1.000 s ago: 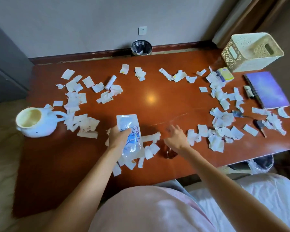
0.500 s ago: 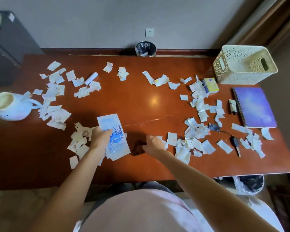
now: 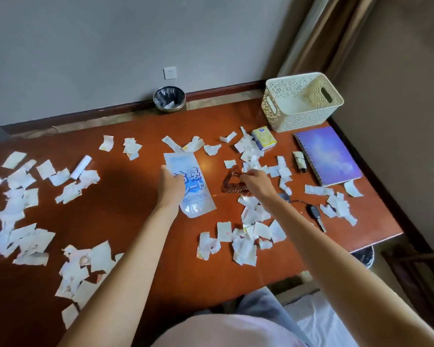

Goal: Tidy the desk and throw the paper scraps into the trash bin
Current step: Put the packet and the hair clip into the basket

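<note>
Gripping blue-white pouch (image 3: 197, 176) w/ left hand (image 3: 172, 184), fingers curled round its edge, front-left of basket (image 3: 301, 113). Pinching brown coiled thing (image 3: 232, 185) w/ right hand (image 3: 257, 184), nearer basket. Prob. clearing non-paper items first, so scraps sweep up freely. Paper scraps (image 3: 243, 246) not yet gathered, strewn over desk (image 3: 125, 196) left & front of basket. Trash bin (image 3: 169, 98) on floor by wall, left of basket.

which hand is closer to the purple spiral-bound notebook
Right. The right hand, pinching a brown ridged object, is just left of the purple spiral-bound notebook; the left hand, gripping a blue-white plastic pouch, is farther left.
</note>
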Tool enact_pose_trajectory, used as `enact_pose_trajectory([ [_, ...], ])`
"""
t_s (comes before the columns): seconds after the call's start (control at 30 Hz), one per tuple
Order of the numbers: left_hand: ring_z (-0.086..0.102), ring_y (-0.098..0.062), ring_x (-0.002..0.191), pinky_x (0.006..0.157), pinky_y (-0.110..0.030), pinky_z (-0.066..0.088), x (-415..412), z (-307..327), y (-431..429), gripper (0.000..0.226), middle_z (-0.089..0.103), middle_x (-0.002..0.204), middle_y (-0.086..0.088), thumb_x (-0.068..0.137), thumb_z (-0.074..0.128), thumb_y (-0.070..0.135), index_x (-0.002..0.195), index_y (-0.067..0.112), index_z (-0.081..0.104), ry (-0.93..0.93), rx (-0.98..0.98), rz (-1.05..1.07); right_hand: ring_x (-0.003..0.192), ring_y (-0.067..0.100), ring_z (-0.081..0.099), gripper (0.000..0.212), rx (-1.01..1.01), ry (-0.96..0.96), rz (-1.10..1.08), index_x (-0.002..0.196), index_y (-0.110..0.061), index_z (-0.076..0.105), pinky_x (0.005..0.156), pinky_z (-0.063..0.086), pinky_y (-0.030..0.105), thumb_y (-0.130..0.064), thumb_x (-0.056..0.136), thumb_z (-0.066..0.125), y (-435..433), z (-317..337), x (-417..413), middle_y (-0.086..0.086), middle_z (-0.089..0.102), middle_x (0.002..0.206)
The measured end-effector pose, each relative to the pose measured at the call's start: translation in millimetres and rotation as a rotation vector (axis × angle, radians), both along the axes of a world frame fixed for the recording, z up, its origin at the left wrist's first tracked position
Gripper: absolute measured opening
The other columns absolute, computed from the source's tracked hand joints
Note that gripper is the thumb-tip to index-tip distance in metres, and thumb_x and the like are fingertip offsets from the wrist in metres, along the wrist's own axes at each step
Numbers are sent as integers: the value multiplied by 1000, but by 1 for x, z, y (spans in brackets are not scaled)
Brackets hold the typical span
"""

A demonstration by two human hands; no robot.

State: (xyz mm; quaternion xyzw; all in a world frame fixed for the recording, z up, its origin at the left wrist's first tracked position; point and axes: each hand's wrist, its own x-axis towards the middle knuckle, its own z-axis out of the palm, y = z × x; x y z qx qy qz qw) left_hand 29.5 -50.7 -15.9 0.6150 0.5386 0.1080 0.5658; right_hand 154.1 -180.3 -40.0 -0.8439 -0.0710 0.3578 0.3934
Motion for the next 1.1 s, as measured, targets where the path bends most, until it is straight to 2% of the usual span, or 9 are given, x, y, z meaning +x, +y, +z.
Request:
enact_pose_trajectory([
  [0.07, 52, -9, 93, 53, -13, 41, 35, 9, -5, 25, 54, 124, -8, 98, 41, 6, 122, 11, 39, -43, 21, -23, 54, 14, 48, 17, 51, -10, -17, 73, -12, 51, 49, 37, 20, -10, 90, 48, -5, 13, 31, 5, 51, 65],
  [0.2, 51, -6, 89, 54, -14, 41, 113, 23, -25, 21, 53, 124, -7, 99, 38, 8, 120, 13, 39, -94, 58, -12, 55, 15, 48, 4, 190, -27, -57, 85, -7, 56, 54, 40, 24, -5, 88, 54, -21, 29, 102, 6, 52, 66],
  [0.4, 54, -7, 84, 56, -15, 43, 251, 33, -71, 22, 55, 120, -6, 98, 38, 8, 120, 11, 43, -216, 42, 37, 50, 13, 46, 25, 237, -71, -4, 67, -17, 50, 42, 40, 15, -5, 89, 53, -56, 45, 239, 4, 49, 60],
  [0.6, 55, -16, 72, 51, -18, 40, 355, 38, -96, 12, 55, 84, -6, 91, 43, -1, 87, 8, 50, -194, 88, 52, 49, 14, 46, 3, 170, -77, 40, 87, -5, 51, 47, 39, 21, -4, 90, 50, -87, 49, 341, 7, 49, 61],
  [0.7, 51, -21, 77, 60, -25, 38, 400, 35, -83, 27, 53, 67, -3, 84, 45, -5, 64, 13, 50, -164, 169, 63, 55, 21, 51, 10, 148, -151, 13, 78, -10, 53, 57, 44, 34, -8, 88, 52, -89, 47, 383, 10, 54, 66],
  [0.77, 51, -21, 79, 63, -26, 37, 423, 32, -76, 20, 56, 74, -9, 84, 44, -4, 72, 7, 55, -98, 247, -22, 69, 25, 53, 8, 108, -211, -14, 80, -13, 55, 65, 43, 38, -12, 87, 51, -86, 42, 400, 8, 56, 71],
  [0.87, 57, -32, 83, 65, -28, 36, 454, 22, -69, 17, 58, 88, -21, 88, 40, 0, 84, 7, 56, 62, 375, -188, 75, 23, 54, 18, 44, -236, -9, 102, -9, 57, 60, 39, 28, -19, 91, 47, -81, 33, 420, 7, 63, 86],
  [0.97, 54, -34, 84, 67, -33, 37, 482, 7, -61, 22, 55, 87, -17, 91, 34, 0, 87, 8, 54, 214, 504, -361, 82, 27, 61, 23, -27, -263, 2, 108, -5, 53, 62, 40, 29, -21, 95, 44, -71, 22, 438, 8, 67, 93],
  [1.1, 55, -39, 106, 84, -41, 45, 510, -18, -49, 35, 61, 111, -23, 90, 33, -4, 112, 8, 58, 357, 575, -585, 92, 34, 63, 29, -81, -274, -24, 115, -4, 53, 74, 47, 32, -13, 91, 39, -55, 5, 458, 14, 67, 98],
])
